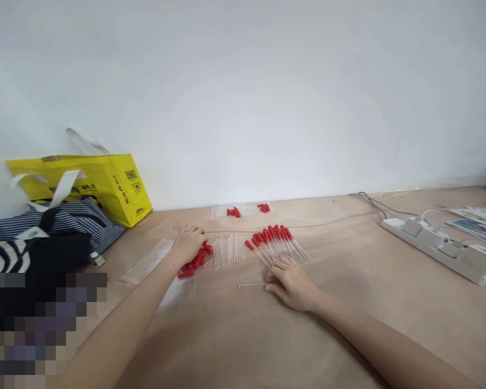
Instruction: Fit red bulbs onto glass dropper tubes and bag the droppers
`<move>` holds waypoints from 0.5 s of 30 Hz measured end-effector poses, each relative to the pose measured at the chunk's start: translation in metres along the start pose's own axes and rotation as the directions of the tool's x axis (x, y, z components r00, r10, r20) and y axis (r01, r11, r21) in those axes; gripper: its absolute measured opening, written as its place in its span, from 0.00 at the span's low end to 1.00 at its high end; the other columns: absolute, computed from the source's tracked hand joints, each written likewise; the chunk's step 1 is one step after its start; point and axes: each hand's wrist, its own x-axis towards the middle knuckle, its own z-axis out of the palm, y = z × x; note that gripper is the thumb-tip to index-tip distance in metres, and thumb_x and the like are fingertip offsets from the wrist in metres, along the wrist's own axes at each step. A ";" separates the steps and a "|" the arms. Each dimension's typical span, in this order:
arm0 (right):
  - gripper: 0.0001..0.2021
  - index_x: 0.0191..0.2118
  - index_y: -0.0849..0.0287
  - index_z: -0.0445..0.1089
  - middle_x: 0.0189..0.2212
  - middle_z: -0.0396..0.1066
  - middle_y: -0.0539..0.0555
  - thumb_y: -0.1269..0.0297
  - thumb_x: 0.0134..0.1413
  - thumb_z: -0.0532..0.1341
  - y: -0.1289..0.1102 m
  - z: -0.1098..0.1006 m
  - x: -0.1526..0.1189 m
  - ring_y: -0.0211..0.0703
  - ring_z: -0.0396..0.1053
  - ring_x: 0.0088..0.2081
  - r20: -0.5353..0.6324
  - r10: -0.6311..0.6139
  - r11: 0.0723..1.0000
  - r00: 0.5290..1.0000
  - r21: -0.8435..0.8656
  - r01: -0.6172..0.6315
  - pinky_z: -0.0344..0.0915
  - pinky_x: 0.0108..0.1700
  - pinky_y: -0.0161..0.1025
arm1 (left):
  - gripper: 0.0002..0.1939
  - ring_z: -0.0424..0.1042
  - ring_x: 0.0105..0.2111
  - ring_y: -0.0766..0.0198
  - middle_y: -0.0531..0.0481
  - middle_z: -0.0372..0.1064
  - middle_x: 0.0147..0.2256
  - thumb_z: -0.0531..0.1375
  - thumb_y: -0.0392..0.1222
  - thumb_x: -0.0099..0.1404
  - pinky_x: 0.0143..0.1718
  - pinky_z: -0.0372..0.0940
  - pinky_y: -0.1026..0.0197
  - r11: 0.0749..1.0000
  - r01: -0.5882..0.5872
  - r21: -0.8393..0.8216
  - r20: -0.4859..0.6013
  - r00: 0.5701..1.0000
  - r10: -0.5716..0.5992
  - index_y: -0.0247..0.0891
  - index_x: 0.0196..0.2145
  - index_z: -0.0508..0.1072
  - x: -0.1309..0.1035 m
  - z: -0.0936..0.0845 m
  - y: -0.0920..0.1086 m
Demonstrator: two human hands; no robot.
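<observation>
At the near middle of the work area, in front of the other tubes, a single thin clear tube [251, 286], its free end pointing left. Pinched at its right end by the right hand [292, 286], thumb and fingers closed together, the gripped part hidden behind them. Just beyond the same hand, a slanting fan of capped tubes [281, 246], red ends away from the person. Left of that fan, a row of uncapped tubes [229, 252], side by side. Farther left, a pile of red caps [194, 263], partly covered by the left hand [188, 244], fingers bent down at its far edge. Cannot tell how far apart those fingertips are, or whether with a cap between them. Beneath and beside the left forearm, a clear plastic bag [149, 262]. Near the wall [243, 81], a flat clear sheet [216, 212] with two small clusters of red caps. At far left, a yellow bag [123, 189] with white handles, behind a striped bag [105, 221]. At right, a white power strip [441, 246] with plugs and cables; beyond it, some papers [481, 219]. Under everything, a wooden tabletop [210, 335].
</observation>
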 end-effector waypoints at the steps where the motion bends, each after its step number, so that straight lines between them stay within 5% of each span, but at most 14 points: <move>1: 0.06 0.30 0.59 0.64 0.30 0.66 0.52 0.62 0.50 0.58 -0.001 0.001 0.001 0.41 0.60 0.34 -0.003 -0.001 0.999 1.000 0.034 0.001 0.52 0.36 0.37 | 0.07 0.66 0.37 0.59 0.53 0.72 0.30 0.62 0.32 0.44 0.46 0.50 0.57 0.999 -0.035 0.004 0.026 0.999 0.035 0.43 0.16 0.71 -0.001 -0.006 0.002; 6: 0.09 0.32 0.59 0.64 0.32 0.66 0.52 0.59 0.48 0.60 -0.008 0.010 0.008 0.41 0.60 0.36 0.001 0.051 0.993 0.999 0.110 -0.051 0.51 0.37 0.37 | 0.05 0.64 0.40 0.56 0.48 0.70 0.35 0.56 0.40 0.55 0.47 0.48 0.51 0.961 -0.269 0.057 0.180 0.950 0.255 0.41 0.29 0.71 -0.036 -0.026 0.035; 9: 0.07 0.30 0.58 0.64 0.31 0.66 0.51 0.61 0.49 0.59 -0.012 0.016 0.011 0.40 0.61 0.36 0.017 0.115 0.988 0.993 0.105 -0.116 0.50 0.37 0.37 | 0.05 0.65 0.37 0.57 0.49 0.69 0.32 0.54 0.40 0.56 0.45 0.51 0.51 0.944 -0.329 -0.033 0.253 0.911 0.326 0.39 0.28 0.69 -0.070 -0.025 0.062; 15: 0.05 0.28 0.59 0.63 0.30 0.67 0.52 0.65 0.53 0.55 -0.011 0.021 0.005 0.43 0.61 0.36 -0.046 0.203 0.978 0.978 0.053 -0.201 0.49 0.37 0.40 | 0.07 0.66 0.36 0.58 0.50 0.69 0.33 0.56 0.37 0.53 0.42 0.56 0.52 0.952 -0.178 -0.251 0.222 0.946 0.236 0.38 0.32 0.70 -0.101 -0.006 0.081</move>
